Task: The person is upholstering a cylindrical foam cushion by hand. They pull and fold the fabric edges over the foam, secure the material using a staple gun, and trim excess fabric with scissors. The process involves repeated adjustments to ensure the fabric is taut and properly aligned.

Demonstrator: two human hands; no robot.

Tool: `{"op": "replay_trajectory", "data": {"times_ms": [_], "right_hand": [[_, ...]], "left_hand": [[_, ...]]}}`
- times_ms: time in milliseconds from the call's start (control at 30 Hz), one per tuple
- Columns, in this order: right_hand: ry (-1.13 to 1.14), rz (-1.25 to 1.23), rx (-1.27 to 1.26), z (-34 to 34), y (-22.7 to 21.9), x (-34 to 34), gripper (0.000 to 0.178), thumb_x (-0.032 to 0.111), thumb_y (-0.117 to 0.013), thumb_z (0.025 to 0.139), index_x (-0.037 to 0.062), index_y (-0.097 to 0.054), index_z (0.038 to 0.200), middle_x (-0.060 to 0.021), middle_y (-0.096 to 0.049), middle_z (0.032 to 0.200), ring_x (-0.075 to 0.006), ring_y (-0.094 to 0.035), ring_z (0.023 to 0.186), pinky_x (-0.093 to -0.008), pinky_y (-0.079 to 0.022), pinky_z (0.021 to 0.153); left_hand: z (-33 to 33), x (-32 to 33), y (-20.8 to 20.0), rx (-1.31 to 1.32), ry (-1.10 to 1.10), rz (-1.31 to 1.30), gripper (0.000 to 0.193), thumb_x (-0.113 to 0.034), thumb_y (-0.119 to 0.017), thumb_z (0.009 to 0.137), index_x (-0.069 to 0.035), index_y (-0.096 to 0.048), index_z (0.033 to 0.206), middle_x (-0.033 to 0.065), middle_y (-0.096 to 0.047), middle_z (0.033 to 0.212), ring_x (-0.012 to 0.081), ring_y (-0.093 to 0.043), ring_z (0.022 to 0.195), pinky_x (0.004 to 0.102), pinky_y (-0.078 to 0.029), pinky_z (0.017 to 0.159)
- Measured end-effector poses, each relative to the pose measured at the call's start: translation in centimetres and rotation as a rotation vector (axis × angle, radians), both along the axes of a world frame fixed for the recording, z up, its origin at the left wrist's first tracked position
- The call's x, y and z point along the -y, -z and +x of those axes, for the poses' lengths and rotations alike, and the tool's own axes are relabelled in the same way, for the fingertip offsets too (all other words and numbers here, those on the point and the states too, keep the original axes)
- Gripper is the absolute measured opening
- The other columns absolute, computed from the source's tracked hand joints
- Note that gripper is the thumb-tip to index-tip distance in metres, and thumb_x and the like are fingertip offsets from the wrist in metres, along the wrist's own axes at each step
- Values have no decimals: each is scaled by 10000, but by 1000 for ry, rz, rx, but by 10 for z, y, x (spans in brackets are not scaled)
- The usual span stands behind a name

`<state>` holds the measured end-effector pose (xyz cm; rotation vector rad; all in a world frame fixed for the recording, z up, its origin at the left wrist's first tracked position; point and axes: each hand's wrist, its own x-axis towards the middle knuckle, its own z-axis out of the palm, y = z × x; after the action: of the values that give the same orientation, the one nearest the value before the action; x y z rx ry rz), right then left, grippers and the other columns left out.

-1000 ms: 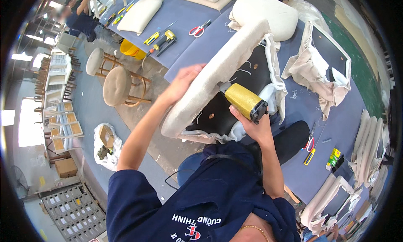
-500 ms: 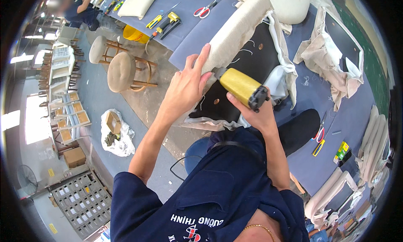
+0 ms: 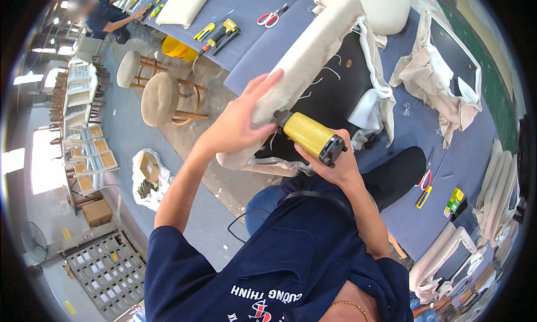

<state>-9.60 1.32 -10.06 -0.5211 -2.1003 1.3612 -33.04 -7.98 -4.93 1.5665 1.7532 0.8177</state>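
Note:
A beige upholstered seat frame leans from the table edge toward my lap, its black underside facing up with loose white threads. My left hand holds its near left side, fingers stretched along the beige fabric and thumb over the inner edge. In my right hand is a yellow pneumatic staple gun. The gun's dark nose meets the fabric edge close to my left thumb; the exact contact point is hidden. White lining bunches along the frame's right side.
A blue-grey covered table bears red-handled scissors, another staple gun and a second partly covered frame. Round stools and a yellow bucket stand left. A co-worker is at the far left.
Both hands and the staple gun have shifted toward me and left along the frame's edge. The frame's near corner now shows further left. The co-worker's arm has lowered toward the table.

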Motion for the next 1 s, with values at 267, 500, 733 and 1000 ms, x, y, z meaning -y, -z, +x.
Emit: {"op": "replay_trajectory", "data": {"times_ms": [267, 500, 733, 1000], "right_hand": [[27, 147, -14, -14, 0, 1, 238, 147, -829, 829, -9, -744, 987, -146, -752, 844, -292, -734, 722, -343, -538, 664], [-26, 26, -25, -12, 4, 9, 244, 114, -821, 829, -19, -733, 1013, -149, -752, 880, -290, -739, 746, -343, -541, 661], [-17, -27, 136, -3, 9, 30, 291, 186, -854, 822, 10, -738, 1021, -125, -748, 905, -275, -693, 837, -356, -513, 786], [-128, -91, 73, -5, 12, 35, 231, 102, -799, 809, 1, -734, 1006, -144, -730, 890, -343, -718, 759, -364, -542, 658]], "left_hand": [[-14, 27, 21, 590, -591, -607, 681, -577, -338, 1081, -55, -552, 1462, 138, -588, 1426, 196, -574, 1246, 333, -425, 1076], [28, 38, 5, -284, -322, -204, 599, -344, -459, 1073, -92, -294, 1591, 245, -548, 1414, 440, -572, 1244, 473, -477, 995], [30, 41, 5, -530, -188, -43, 844, -116, -707, 915, -128, -233, 1613, 254, -514, 1357, 461, -654, 969, 476, -569, 791], [26, 37, -18, -363, -116, -213, 957, -31, -711, 839, -145, -194, 1635, 222, -440, 1477, 475, -595, 1145, 510, -522, 917]]}}
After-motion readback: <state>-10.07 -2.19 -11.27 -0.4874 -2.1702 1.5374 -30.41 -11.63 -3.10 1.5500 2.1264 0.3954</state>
